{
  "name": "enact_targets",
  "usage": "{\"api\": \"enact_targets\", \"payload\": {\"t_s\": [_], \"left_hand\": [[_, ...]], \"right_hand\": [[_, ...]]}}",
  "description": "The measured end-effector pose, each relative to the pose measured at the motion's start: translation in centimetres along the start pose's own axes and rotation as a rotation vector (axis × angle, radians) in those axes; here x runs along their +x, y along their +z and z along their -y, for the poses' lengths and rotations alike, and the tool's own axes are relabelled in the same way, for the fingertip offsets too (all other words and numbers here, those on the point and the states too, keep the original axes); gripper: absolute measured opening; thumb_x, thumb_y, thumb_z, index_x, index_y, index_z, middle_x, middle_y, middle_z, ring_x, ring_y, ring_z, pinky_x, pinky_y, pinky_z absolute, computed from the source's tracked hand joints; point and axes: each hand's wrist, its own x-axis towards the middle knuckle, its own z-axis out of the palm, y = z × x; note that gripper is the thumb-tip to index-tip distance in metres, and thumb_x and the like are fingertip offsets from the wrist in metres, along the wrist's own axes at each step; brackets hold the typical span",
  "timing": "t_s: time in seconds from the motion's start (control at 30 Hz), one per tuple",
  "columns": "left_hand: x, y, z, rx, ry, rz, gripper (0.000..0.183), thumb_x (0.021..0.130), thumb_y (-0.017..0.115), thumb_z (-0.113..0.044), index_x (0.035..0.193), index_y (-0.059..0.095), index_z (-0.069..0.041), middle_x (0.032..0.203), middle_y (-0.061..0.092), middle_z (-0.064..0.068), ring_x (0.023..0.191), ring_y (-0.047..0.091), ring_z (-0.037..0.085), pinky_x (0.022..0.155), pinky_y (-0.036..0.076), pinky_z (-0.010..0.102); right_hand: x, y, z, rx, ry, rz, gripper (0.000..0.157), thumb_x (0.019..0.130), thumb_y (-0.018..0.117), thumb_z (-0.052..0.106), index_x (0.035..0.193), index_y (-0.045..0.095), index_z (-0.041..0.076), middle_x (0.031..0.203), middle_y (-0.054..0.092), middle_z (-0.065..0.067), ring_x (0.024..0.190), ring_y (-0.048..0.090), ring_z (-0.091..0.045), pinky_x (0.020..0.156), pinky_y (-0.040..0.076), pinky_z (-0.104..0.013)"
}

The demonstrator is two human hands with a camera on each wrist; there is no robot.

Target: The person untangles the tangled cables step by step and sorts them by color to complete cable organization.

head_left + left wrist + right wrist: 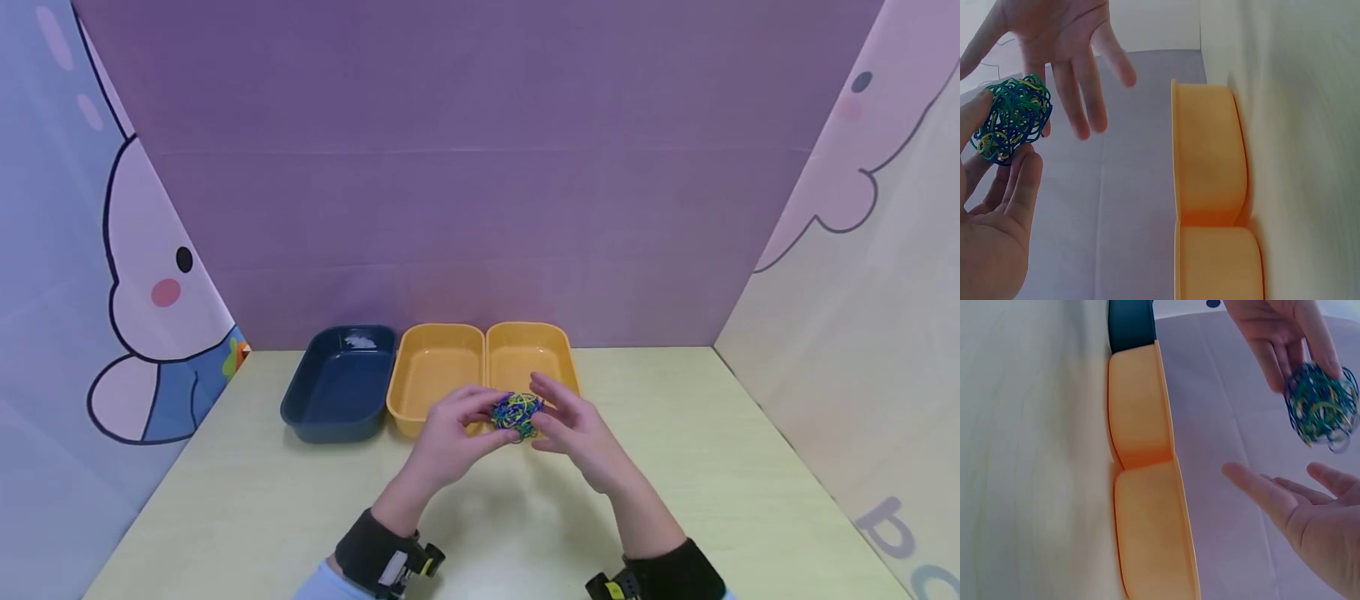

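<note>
A round tangle of blue, green and yellow strands (517, 415), like a ball of thin rubber bands or cord, is held up above the table. My left hand (456, 432) pinches it between thumb and fingers, as the left wrist view shows with the tangle (1013, 119) at the fingertips. Close by on the other side is my right hand (581, 433), its fingers spread and apart from the tangle in the right wrist view, where the right hand (1310, 506) holds nothing.
Behind the hands, a dark blue tray (341, 429) stands at the left of a row. Beside it are a middle yellow tray (408, 408) and a right yellow tray (528, 333). A purple backdrop (480, 183) rises at the table's (675, 467) back edge, with printed panels on both sides.
</note>
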Motion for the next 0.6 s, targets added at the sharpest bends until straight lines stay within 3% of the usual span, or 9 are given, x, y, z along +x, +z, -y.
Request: {"api": "enact_targets", "payload": {"t_s": [0.13, 0.23, 0.33, 0.47, 0.6], "left_hand": [[0.0, 0.8, -0.5, -0.053, -0.011, -0.002, 0.042, 0.077, 0.079, -0.004, 0.117, 0.064, -0.005, 0.107, 0.063, 0.005, 0.094, 0.06, 0.014, 0.082, 0.053, 0.045], [0.0, 1.4, -0.4, -0.066, -0.035, 0.005, 0.04, 0.079, 0.078, -0.009, 0.115, 0.062, -0.008, 0.106, 0.064, 0.001, 0.095, 0.061, 0.011, 0.084, 0.053, 0.036], [-0.1, 1.9, 0.0, -0.044, -0.002, 0.012, 0.035, 0.08, 0.078, -0.014, 0.111, 0.062, -0.01, 0.105, 0.064, -0.002, 0.097, 0.06, 0.008, 0.084, 0.052, 0.028], [-0.2, 2.3, 0.6, 0.057, 0.098, 0.008, 0.031, 0.081, 0.078, -0.021, 0.108, 0.065, -0.013, 0.109, 0.063, -0.003, 0.102, 0.056, 0.008, 0.086, 0.051, 0.029], [-0.2, 2.3, 0.7, 0.17, 0.143, 0.006, 0.034, 0.079, 0.08, -0.028, 0.108, 0.067, -0.016, 0.115, 0.059, -0.003, 0.108, 0.052, 0.008, 0.09, 0.049, 0.032]], "right_hand": [[0.1, 0.5, 0.0, 0.049, 0.027, -0.005, 0.055, 0.096, 0.06, 0.022, 0.146, 0.037, 0.017, 0.145, 0.036, -0.012, 0.116, 0.051, -0.03, 0.081, 0.05, -0.054], [0.1, 0.8, -0.1, 0.077, 0.043, -0.023, 0.055, 0.095, 0.062, 0.02, 0.144, 0.039, 0.017, 0.143, 0.038, -0.012, 0.115, 0.051, -0.03, 0.08, 0.052, -0.052], [0.0, 1.0, -0.1, 0.09, 0.049, -0.038, 0.056, 0.093, 0.065, 0.019, 0.143, 0.04, 0.018, 0.142, 0.04, -0.013, 0.114, 0.052, -0.03, 0.077, 0.053, -0.049], [0.1, 1.1, -0.3, 0.092, 0.043, -0.048, 0.057, 0.091, 0.068, 0.019, 0.142, 0.042, 0.018, 0.14, 0.042, -0.015, 0.112, 0.054, -0.029, 0.076, 0.054, -0.046], [0.0, 1.1, -0.5, 0.084, 0.015, -0.062, 0.056, 0.09, 0.069, 0.017, 0.14, 0.045, 0.016, 0.137, 0.045, -0.015, 0.111, 0.055, -0.028, 0.078, 0.054, -0.044]]}}
